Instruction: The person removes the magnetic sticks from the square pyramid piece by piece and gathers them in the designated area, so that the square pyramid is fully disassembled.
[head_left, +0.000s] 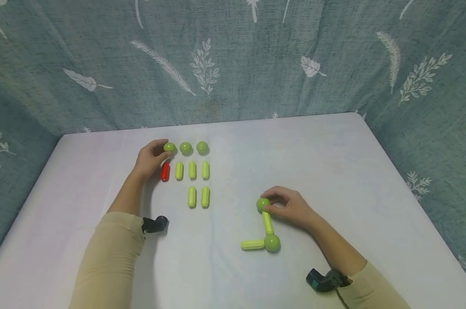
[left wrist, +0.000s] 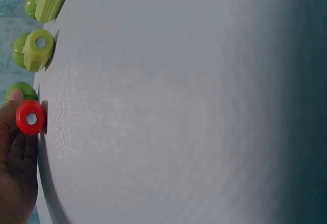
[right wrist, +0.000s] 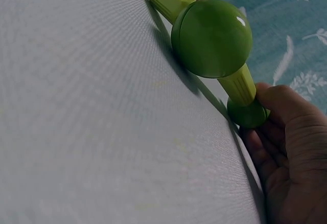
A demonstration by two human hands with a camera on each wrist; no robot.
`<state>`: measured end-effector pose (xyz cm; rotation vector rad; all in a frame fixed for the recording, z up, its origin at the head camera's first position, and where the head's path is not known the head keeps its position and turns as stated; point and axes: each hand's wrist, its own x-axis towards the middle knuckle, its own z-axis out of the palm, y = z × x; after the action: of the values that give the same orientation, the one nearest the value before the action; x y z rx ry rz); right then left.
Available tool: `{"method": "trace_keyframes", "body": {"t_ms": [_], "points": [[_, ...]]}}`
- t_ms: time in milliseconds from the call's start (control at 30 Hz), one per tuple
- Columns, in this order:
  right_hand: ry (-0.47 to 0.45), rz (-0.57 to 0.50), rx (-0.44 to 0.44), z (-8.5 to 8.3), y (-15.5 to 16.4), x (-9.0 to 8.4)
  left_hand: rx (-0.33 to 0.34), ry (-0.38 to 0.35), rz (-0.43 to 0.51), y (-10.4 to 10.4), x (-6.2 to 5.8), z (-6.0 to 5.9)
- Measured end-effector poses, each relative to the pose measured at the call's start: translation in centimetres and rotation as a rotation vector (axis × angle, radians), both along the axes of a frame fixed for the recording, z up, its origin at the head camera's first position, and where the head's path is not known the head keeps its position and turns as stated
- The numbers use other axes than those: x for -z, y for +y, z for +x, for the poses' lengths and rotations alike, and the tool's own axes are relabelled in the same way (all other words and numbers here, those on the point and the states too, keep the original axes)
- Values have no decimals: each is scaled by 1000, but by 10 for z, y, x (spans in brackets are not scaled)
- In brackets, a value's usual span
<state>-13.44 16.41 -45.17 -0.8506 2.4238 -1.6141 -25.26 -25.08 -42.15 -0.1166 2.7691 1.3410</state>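
Note:
My left hand (head_left: 149, 159) pinches a green ball (head_left: 169, 147), the leftmost of three in a row at the back left. Just in front of that ball lies a red rod (head_left: 165, 171); the left wrist view shows a silvery disc on the end of the red rod (left wrist: 30, 117). My right hand (head_left: 292, 206) grips another green ball (head_left: 262, 204) between thumb and fingers. From it a yellow-green rod (head_left: 267, 223) runs to a larger-looking green ball (head_left: 272, 243), where a second yellow-green rod (head_left: 252, 244) points left, making an L shape.
Beside the red rod stand three yellow-green rods (head_left: 192, 171) in a row, with two more rods (head_left: 198, 197) nearer me. Two other green balls (head_left: 194, 148) continue the back row. A patterned teal cloth (head_left: 240, 64) hangs behind the white table (head_left: 333, 163).

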Motion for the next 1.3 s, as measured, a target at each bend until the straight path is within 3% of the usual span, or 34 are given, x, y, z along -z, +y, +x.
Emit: {"method": "trace_keyframes", "body": {"t_ms": [300, 467, 633, 867, 1033, 1300], "points": [[-2, 22, 8, -2, 1, -1, -91, 55, 42, 4, -1, 13], [-23, 35, 32, -5, -2, -5, -129, 116, 92, 0, 1, 30], [-43, 56, 44, -4, -1, -4, -140, 88, 75, -2, 3, 41], [-47, 22, 23, 0, -1, -1, -104, 1, 7, 4, -4, 21], [-45, 19, 16, 0, 0, -3, -70, -15, -24, 7, -6, 5], [-58, 27, 21, 0, 1, -3, -81, -60, -16, 6, -6, -6]]}}
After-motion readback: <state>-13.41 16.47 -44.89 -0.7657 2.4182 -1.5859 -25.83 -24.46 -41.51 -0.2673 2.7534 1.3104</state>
